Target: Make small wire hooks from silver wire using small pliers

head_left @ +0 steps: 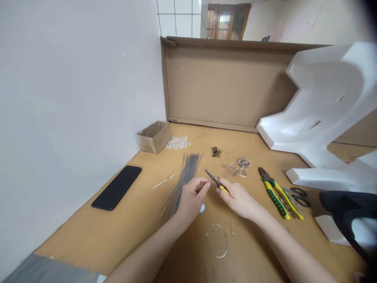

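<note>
In the middle of the table, my right hand (238,196) is closed around long-nose pliers (214,179) with a yellow grip, their dark tip pointing up and left. Close beside it, my left hand (193,196) pinches a thin wire (210,181) between thumb and fingertips, near the pliers' jaws; most of the wire is hidden or too fine to trace. A bundle of straight grey wires (186,173) lies behind and partly under my left hand. A small round white thing (202,208) shows below the left fingers. Nearer me lies a bent wire loop (226,240).
At the back are a small cardboard box (153,137), clear beads (178,142), black rings (216,152) and tangled wire (240,166). Combination pliers (278,194) and scissors (299,195) lie right, before white foam (312,129). A black phone (117,188) lies left.
</note>
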`<state>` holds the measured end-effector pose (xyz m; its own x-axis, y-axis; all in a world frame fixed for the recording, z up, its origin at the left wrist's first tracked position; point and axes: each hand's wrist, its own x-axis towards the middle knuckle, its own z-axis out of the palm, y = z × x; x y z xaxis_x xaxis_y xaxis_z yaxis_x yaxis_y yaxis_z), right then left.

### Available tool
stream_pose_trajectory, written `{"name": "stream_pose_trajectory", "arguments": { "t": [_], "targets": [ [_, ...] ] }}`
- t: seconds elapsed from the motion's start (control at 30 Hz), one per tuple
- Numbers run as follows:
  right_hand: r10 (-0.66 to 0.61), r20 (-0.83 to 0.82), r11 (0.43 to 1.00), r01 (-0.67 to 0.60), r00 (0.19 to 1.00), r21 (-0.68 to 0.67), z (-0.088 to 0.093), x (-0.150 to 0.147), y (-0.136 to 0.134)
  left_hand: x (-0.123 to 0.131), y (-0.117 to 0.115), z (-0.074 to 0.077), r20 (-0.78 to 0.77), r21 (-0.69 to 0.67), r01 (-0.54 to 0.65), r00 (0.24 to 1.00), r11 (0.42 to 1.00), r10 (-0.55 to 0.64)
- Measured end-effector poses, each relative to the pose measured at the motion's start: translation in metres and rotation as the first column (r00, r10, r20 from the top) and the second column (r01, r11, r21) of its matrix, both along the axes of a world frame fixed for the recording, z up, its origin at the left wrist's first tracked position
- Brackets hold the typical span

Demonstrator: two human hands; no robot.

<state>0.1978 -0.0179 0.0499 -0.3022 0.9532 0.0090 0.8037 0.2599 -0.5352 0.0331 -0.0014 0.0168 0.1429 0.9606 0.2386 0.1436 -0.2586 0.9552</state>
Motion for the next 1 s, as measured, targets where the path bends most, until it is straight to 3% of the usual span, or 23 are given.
{"name": "stream_pose_trajectory", "arguments": {
  "t": [0.17, 0.4, 0.6, 1.0],
  "targets": [
    [0.027, -0.176, 0.997, -0.04, 0.984, -0.072, -0.008, 0.003, 0.003, 0.0, 0.001, -0.002, -0.008, 0.029, 0.036, 0.999, 0.999, -0.036],
    [0.003, -0.235, 0.993, -0.03, 0.972, -0.111, -0.007, 0.002, 0.003, 0.0, 0.002, -0.002, -0.002, 0.047, 0.061, 0.998, 0.997, -0.061],
    [0.082, -0.434, 0.958, -0.192, 0.897, -0.215, -0.003, 0.001, 0.005, 0.0, 0.001, 0.001, 0.074, -0.075, 0.07, 0.995, 0.995, -0.065],
    [0.068, -0.258, 0.99, -0.097, 0.964, -0.098, 0.0, -0.001, 0.003, 0.001, 0.002, 0.001, 0.127, -0.118, 0.079, 0.99, 0.99, -0.064]
  ]
}}
